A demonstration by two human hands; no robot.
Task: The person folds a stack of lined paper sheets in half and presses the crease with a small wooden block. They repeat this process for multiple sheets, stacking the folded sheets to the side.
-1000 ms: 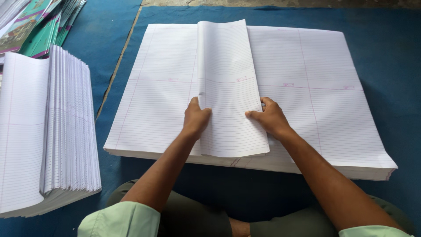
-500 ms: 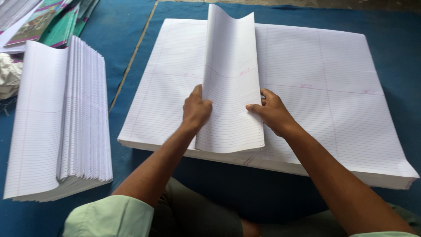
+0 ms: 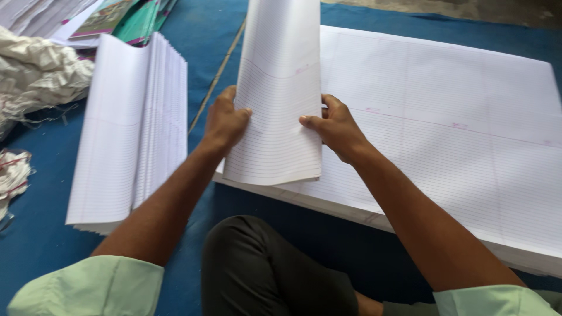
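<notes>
large ruled sheet stack (image 3: 445, 146) lies flat on blue mat (image 3: 211, 52) | folded-sheet pile (image 3: 132, 134) at left | folded ruled sheet (image 3: 281, 99) raised over stack's left edge | left hand (image 3: 225, 120), right hand (image 3: 333, 126): fingers clasp its two side edges

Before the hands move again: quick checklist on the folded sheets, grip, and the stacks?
1. Left hand grips the left edge of the folded ruled sheets: ok.
2. Right hand grips the right edge: ok.
3. Folded sheets lifted, lower edge over the big flat stack: ok.
4. Edges of the fold aligned: cannot tell, top runs out of view.
5. Pile of folded sheets at left stands apart from the hands: ok.
6. White cloth apart from the pile: cannot tell.
</notes>
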